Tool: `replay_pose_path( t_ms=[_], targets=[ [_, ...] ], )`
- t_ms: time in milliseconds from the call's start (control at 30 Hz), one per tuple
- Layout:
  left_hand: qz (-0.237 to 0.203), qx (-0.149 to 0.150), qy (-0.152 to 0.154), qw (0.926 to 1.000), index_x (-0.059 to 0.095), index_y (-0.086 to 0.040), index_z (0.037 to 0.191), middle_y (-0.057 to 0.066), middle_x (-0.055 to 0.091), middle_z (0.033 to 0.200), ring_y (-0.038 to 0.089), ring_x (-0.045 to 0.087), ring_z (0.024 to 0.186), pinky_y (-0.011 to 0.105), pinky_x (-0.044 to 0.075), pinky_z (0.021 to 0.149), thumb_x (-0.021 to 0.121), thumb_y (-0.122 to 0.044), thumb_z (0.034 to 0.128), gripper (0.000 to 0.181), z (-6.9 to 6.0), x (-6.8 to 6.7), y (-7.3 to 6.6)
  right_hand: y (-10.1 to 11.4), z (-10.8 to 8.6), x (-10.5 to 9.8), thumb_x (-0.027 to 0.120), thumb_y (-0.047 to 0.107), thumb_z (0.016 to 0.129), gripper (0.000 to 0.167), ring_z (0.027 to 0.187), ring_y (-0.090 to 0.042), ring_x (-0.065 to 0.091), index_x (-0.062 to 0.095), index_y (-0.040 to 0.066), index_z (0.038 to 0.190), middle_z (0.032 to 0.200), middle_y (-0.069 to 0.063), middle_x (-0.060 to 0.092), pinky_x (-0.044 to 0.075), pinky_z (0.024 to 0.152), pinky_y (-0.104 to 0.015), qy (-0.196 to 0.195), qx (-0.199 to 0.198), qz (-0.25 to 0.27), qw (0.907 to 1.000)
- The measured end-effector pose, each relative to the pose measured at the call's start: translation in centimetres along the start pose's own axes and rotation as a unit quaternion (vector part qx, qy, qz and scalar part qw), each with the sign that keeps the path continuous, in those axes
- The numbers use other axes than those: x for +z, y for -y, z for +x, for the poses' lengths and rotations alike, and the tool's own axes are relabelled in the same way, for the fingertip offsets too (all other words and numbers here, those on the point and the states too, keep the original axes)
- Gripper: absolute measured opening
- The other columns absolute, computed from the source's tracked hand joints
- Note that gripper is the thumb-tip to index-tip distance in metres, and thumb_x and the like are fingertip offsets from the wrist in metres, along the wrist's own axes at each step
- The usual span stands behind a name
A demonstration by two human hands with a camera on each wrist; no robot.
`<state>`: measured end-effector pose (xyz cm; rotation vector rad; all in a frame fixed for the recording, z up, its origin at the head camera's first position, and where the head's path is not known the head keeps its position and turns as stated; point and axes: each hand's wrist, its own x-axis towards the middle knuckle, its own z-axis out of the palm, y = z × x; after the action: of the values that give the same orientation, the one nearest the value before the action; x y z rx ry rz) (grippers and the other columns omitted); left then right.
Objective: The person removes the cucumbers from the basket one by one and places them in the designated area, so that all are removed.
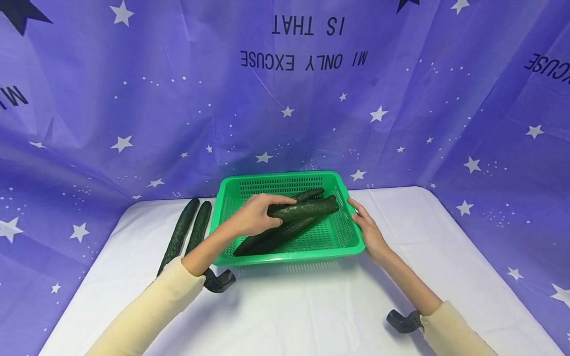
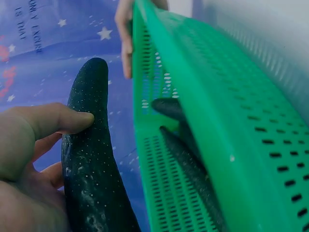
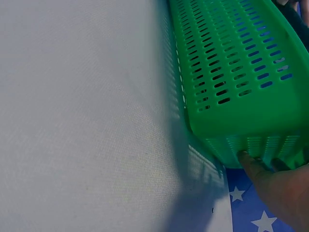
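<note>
My left hand (image 1: 260,214) grips a dark green cucumber (image 1: 303,209) over the green plastic basket (image 1: 285,258), thumb on one side and fingers on the other. In the left wrist view, the held cucumber (image 2: 94,159) shows a rounded tip and pale specks. Below it, more cucumbers (image 1: 267,241) lie in the basket, partly covered by the hand and the held one. My right hand (image 1: 371,235) touches the basket's right end from outside, its fingers fairly straight along the wall. The right wrist view shows those fingers (image 3: 255,169) against the slotted end wall.
Two cucumbers (image 1: 181,232) lie on the white tablecloth (image 1: 311,311) left of the basket, partly behind my left forearm. A purple cloth (image 1: 285,118) with stars and lettering hangs behind the table. Black wrist mounts (image 1: 219,281) stick out by both sleeves.
</note>
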<state>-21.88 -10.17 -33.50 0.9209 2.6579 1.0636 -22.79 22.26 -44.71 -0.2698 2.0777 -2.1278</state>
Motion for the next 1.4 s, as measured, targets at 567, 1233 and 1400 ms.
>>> replay_pose_path(
  t_ms=[567,1233,1400],
  targets=[
    [-0.033,-0.088,-0.096,0.9909,0.054,-0.014,0.145,0.016,0.057,0.136,0.036,0.055,0.116,0.05,0.047,0.09,0.071,-0.005,0.0893,0.059,-5.3,-5.1,3.1,-0.1,-0.2,-0.2,0.027,0.023,0.111,0.053,0.108,-0.025,0.058,0.012,0.018,0.162,0.154,-0.024,0.026,0.055,0.083,-0.033,0.014,0.003,-0.003,0.9999],
    [-0.08,-0.205,-0.174,0.9598,0.036,-0.005,0.155,0.036,0.039,0.146,0.053,0.04,0.13,0.063,0.039,0.1,0.064,-0.01,0.097,0.065,-13.2,-6.9,11.0,0.0,-0.2,-0.1,0.026,0.023,0.111,0.053,0.115,-0.029,0.053,0.012,0.018,0.162,0.156,-0.022,0.025,0.052,0.088,-0.031,0.009,0.008,-0.002,0.9999],
    [-0.094,-0.232,-0.189,0.9494,0.033,-0.005,0.156,0.038,0.034,0.147,0.056,0.036,0.132,0.065,0.037,0.101,0.064,-0.012,0.0977,0.066,-14.8,-6.9,12.7,0.0,-0.2,0.0,0.026,0.024,0.111,0.053,0.116,-0.03,0.053,0.012,0.019,0.162,0.155,-0.022,0.025,0.052,0.089,-0.033,0.012,0.006,-0.003,0.9999]
  ],
)
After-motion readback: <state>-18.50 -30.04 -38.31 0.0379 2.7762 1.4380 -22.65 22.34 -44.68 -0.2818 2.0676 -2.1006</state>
